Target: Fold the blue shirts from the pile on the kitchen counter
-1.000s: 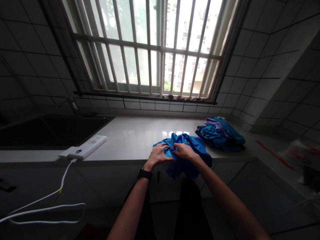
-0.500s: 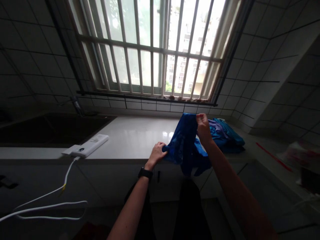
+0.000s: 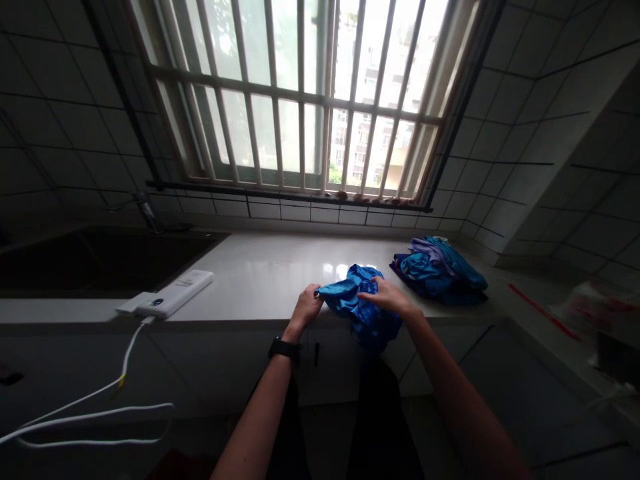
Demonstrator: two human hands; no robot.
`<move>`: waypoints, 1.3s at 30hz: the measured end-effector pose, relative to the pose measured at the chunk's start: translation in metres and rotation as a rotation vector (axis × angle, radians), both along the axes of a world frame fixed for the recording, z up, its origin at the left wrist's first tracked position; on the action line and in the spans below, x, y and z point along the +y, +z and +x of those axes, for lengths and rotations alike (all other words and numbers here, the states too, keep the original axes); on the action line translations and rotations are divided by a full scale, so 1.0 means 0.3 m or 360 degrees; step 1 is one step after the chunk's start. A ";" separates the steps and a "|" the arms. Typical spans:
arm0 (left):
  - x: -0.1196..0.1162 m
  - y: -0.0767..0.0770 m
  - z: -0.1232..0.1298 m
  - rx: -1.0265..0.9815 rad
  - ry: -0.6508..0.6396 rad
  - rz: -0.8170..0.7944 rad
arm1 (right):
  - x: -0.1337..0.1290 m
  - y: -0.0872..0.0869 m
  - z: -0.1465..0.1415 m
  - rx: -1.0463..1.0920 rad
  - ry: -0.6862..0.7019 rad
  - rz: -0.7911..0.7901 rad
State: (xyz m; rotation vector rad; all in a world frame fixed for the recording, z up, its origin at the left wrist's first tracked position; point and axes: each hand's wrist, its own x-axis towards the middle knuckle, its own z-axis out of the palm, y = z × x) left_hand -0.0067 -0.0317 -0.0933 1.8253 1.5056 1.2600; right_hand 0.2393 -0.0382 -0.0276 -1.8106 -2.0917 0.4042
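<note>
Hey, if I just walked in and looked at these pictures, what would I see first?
The bright barred window catches the eye first, high in the middle of the tiled wall. Below it, at the edge of the white counter, a shiny blue garment is bunched between the person's left hand and right hand. A pile of blue and purple clothes lies further right on the counter.
</note>
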 end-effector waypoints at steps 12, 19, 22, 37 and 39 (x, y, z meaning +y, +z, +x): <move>-0.131 0.091 -0.122 -0.1810 -0.0082 -0.0064 | 0.021 0.097 0.084 0.0657 -0.0118 0.0425; -0.181 0.187 -0.368 -0.1841 0.1068 0.0288 | 0.071 0.244 0.170 0.1618 -0.0368 0.1060; -0.180 0.207 -0.410 -0.1414 0.1342 0.0440 | 0.067 0.295 0.143 0.1888 -0.0357 0.0985; -0.234 0.390 0.068 -0.0250 -0.0247 0.0164 | -0.078 0.413 -0.232 0.1381 0.0664 0.0210; -0.240 0.420 0.061 -0.0365 -0.0138 0.0268 | -0.095 0.357 -0.213 0.1483 0.0539 0.0179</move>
